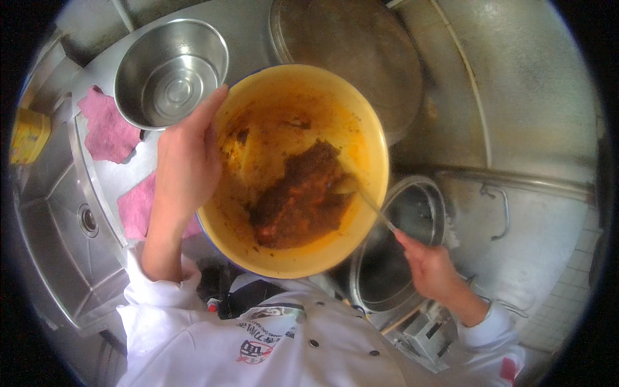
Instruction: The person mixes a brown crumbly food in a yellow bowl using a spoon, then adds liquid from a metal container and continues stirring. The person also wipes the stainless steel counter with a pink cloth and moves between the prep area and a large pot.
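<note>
A large enamel basin, yellow inside, is tilted in front of me, with a dark reddish-brown paste heaped in it and smears on its wall. My left hand grips the basin's left rim, thumb side up. In my right hand is the handle of a metal spoon or ladle; its head reaches into the paste at the right and is blurred. To the upper left of the basin stands a steel bowl with nothing visible in it.
Pink cloths lie on the steel counter, beside a sink at the left. A yellow container stands past the sink. Behind the basin is a large round lid. A metal pot sits below my right hand's side.
</note>
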The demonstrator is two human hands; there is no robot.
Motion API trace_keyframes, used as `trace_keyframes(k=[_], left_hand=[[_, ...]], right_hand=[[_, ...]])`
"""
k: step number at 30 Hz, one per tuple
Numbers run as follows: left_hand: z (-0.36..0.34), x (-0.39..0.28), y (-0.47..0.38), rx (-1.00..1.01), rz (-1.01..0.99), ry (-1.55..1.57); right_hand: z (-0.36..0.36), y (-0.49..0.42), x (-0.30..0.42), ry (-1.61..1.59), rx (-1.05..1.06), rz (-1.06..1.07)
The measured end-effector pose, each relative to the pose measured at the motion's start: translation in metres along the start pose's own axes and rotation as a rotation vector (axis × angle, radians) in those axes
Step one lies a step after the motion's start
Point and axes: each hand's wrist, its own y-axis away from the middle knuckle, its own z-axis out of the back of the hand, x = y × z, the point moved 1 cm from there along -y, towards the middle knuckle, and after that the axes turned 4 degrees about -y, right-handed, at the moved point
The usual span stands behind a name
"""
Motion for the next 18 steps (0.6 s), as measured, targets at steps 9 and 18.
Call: trace_keyframes(k=[9,18], left_hand=[[0.0,0.0,-0.003,-0.06,-0.059,-0.03],[0.001,-0.002,-0.004,-0.022,0.015,-0.094]], right_hand=[[-0.014,0.005,-0.012,-0.079,-0.04,0.004],[-0.02,0.026,-0.011,-0.204,-0.274,0.078]])
